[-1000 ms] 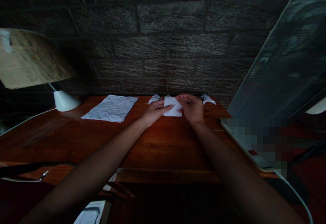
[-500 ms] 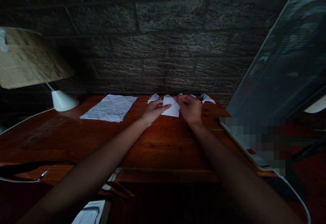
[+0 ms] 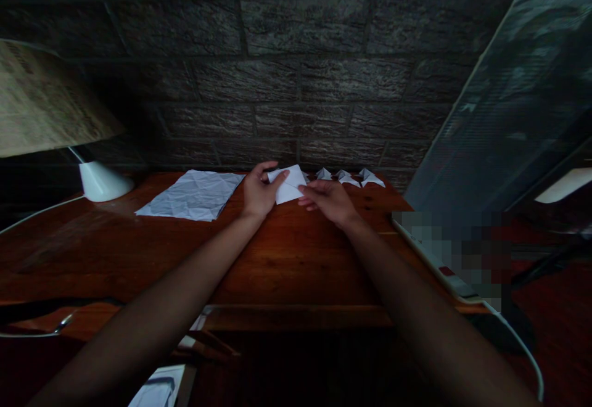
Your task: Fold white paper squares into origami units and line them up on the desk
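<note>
Both my hands hold a small folded white paper [image 3: 289, 185] above the far part of a dark wooden desk [image 3: 296, 259]. My left hand [image 3: 259, 192] grips the paper's left side, thumb on top and fingers curled behind. My right hand [image 3: 325, 200] pinches its lower right corner with the fingertips. The paper is lifted and tilted off the desk.
A crumpled flat white sheet [image 3: 192, 194] lies left of my hands. Three small folded paper shapes [image 3: 349, 177] sit against the brick wall. A white lamp base [image 3: 98, 182] with a tan shade [image 3: 41, 102] stands far left. A white power strip [image 3: 444, 271] lies at the right edge.
The paper has come up off the desk and moved left, tilted in my hands. My right hand dropped to its lower right corner. Three folded shapes behind are now uncovered.
</note>
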`<state>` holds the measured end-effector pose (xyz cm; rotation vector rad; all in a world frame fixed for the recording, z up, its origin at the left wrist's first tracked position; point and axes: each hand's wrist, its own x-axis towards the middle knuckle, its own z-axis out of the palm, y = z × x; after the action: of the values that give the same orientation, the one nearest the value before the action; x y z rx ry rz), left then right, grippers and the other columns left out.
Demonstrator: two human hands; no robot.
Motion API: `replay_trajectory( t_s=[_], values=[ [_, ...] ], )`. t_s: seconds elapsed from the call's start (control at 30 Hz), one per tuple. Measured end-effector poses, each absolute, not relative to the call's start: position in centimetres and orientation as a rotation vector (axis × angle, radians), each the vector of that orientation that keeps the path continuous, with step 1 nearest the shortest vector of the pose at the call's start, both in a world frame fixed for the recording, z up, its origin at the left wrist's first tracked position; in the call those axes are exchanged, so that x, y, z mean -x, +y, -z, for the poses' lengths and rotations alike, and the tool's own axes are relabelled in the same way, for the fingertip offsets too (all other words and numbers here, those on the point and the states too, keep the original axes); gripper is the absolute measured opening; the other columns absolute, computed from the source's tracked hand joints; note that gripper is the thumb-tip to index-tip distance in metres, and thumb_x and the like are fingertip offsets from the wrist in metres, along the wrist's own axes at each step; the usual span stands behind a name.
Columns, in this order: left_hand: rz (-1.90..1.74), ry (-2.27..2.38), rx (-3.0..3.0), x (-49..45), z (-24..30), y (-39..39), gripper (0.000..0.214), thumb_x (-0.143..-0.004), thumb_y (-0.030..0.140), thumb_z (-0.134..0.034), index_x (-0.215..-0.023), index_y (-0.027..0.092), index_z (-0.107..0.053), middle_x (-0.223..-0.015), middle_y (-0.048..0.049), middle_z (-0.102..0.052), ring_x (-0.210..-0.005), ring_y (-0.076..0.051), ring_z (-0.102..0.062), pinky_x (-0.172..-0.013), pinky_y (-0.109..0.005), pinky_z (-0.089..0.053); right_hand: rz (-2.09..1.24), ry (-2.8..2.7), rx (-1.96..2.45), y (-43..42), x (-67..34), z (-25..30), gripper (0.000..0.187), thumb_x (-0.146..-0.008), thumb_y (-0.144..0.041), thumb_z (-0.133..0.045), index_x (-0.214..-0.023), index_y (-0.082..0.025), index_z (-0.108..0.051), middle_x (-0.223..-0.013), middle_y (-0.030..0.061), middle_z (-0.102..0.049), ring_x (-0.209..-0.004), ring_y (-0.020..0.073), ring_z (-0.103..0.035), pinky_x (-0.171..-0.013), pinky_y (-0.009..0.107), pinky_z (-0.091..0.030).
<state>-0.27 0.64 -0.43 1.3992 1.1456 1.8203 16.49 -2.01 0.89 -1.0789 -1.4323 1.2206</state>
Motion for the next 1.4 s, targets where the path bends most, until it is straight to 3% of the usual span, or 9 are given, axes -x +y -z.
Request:
replay_trajectory(
  t_s=[0.13, 0.3, 0.37, 0.53, 0.73, 0.83, 1.0, 1.2, 1.4],
  values=[
    [-1.784, 1.055, -1.173, 0.1, 0.2, 0.5, 0.044, -0.063, 0.033, -0.083, -0.101, 0.017, -0.066, -0.073, -0.001, -0.07, -0.061, -0.014, -0.062, -0.056, -0.025, -0.046, -1.362, -1.545, 1.051, -2.3, -16.4, -0.7, 0.021, -0.081, -0.034, -0.076, -0.077, -0.016, -0.067, -0.071, 0.0038, -0.075, -0.063, 0.0112, -0.07, -0.056, 0.019, -0.054],
    [-1.539, 0.803, -1.203, -0.4, 0.1, -0.2, 0.043, -0.057, 0.03, -0.088, -0.093, 0.014, -0.071, -0.097, -0.0075, -0.075, -0.083, -0.017, -0.067, -0.081, -0.032, -0.052, -1.366, -1.467, 1.023, -2.1, -16.7, -0.5, 0.021, -0.078, -0.034, -0.078, -0.076, -0.016, -0.068, -0.071, 0.0033, -0.075, -0.062, 0.0114, -0.07, -0.057, 0.02, -0.054],
    [-1.524, 0.793, -1.211, -0.6, 0.0, -0.4, 0.043, -0.056, 0.028, -0.088, -0.093, 0.014, -0.072, -0.1, -0.0087, -0.075, -0.086, -0.018, -0.067, -0.085, -0.033, -0.051, -1.401, -1.458, 1.004, -2.2, -16.8, -0.6, 0.021, -0.076, -0.034, -0.079, -0.077, -0.016, -0.068, -0.072, 0.0035, -0.075, -0.065, 0.0117, -0.071, -0.059, 0.021, -0.055],
    [-1.569, 0.859, -1.2, -0.7, 0.3, -0.3, 0.038, -0.065, 0.044, -0.083, -0.086, 0.014, -0.071, -0.09, -0.0068, -0.075, -0.076, -0.016, -0.065, -0.073, -0.03, -0.05, -1.472, -1.464, 0.969, -2.5, -16.8, -0.9, 0.027, -0.069, -0.038, -0.084, -0.075, -0.016, -0.068, -0.072, 0.0032, -0.075, -0.068, 0.0127, -0.072, -0.06, 0.021, -0.056],
    [-1.562, 0.979, -1.237, -0.4, 0.5, 0.1, 0.045, -0.071, 0.062, -0.072, -0.075, 0.017, -0.069, -0.071, -0.0034, -0.071, -0.065, -0.015, -0.06, -0.06, -0.026, -0.044, -1.489, -1.505, 1.014, -2.5, -16.6, -0.8, 0.022, -0.075, -0.035, -0.079, -0.076, -0.016, -0.066, -0.072, 0.0039, -0.075, -0.064, 0.0114, -0.07, -0.059, 0.02, -0.054],
    [-1.506, 1.028, -1.398, 0.0, 0.2, -0.2, 0.047, -0.073, 0.063, -0.07, -0.072, 0.017, -0.068, -0.068, -0.0024, -0.068, -0.061, -0.014, -0.056, -0.057, -0.025, -0.041, -1.432, -1.527, 1.02, -2.2, -16.8, -0.5, 0.022, -0.073, -0.031, -0.08, -0.081, -0.016, -0.065, -0.076, 0.0034, -0.074, -0.067, 0.0116, -0.069, -0.057, 0.019, -0.052],
    [-1.437, 1.092, -1.746, 0.4, -0.4, -0.9, 0.044, -0.077, 0.058, -0.068, -0.062, 0.017, -0.063, -0.058, 0.0001, -0.058, -0.055, -0.012, -0.047, -0.051, -0.024, -0.032, -1.165, -1.497, 0.882, -1.7, -16.9, -0.3, 0.044, -0.067, -0.034, -0.081, -0.105, -0.023, -0.062, -0.085, -0.0006, -0.071, -0.072, 0.0142, -0.065, -0.052, 0.021, -0.052],
    [-1.431, 1.04, -1.798, 0.0, -0.6, -1.1, 0.046, -0.079, 0.062, -0.063, -0.064, 0.019, -0.059, -0.061, 0.0002, -0.055, -0.057, -0.013, -0.047, -0.052, -0.025, -0.034, -1.189, -1.512, 0.794, -1.4, -16.8, -0.4, 0.031, -0.068, -0.037, -0.079, -0.09, -0.021, -0.064, -0.081, -0.0013, -0.068, -0.071, 0.0119, -0.064, -0.06, 0.024, -0.058],
    [-1.506, 0.969, -1.548, -0.1, -0.6, -0.7, 0.048, -0.08, 0.068, -0.058, -0.076, 0.02, -0.061, -0.058, 0.0025, -0.05, -0.051, -0.012, -0.043, -0.048, -0.024, -0.033, -1.118, -1.372, 0.817, -1.3, -16.9, -0.5, 0.039, -0.068, -0.041, -0.08, -0.098, -0.023, -0.062, -0.078, -0.0035, -0.066, -0.077, 0.0134, -0.066, -0.071, 0.03, -0.063]
  ],
)
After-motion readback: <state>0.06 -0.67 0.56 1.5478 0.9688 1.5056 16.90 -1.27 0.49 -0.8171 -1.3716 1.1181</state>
